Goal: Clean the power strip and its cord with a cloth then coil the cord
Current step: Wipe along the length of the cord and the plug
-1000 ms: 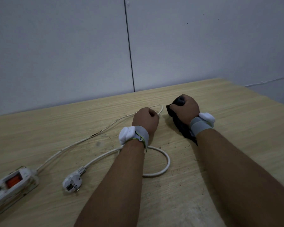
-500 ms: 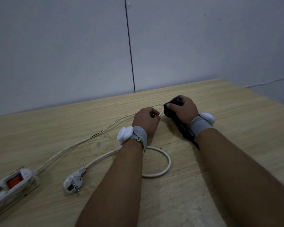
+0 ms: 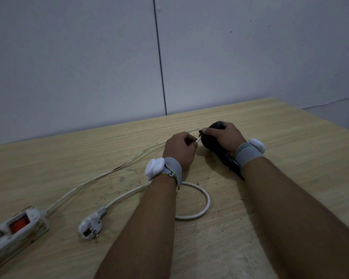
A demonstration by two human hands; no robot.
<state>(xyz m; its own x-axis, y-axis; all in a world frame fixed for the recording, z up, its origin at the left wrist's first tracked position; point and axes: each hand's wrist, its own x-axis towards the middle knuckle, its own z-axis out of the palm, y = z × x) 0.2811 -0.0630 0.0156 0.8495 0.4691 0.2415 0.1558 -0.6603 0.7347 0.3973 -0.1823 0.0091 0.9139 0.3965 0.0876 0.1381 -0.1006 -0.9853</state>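
The white power strip lies at the bench's left edge, its casing scuffed and grimy, an orange rocker switch set in its top. Its thin round cord runs up and right across the pale wood-grain bench to the hands, then loops back under the left forearm in a smooth curve to the white moulded plug, which lies flat — pins showing. The left hand has a closed grip, pinching the cord. Just beside it, the right hand grips a dark, bunched cloth wrapped round the cord. Both wrists wear grey straps.
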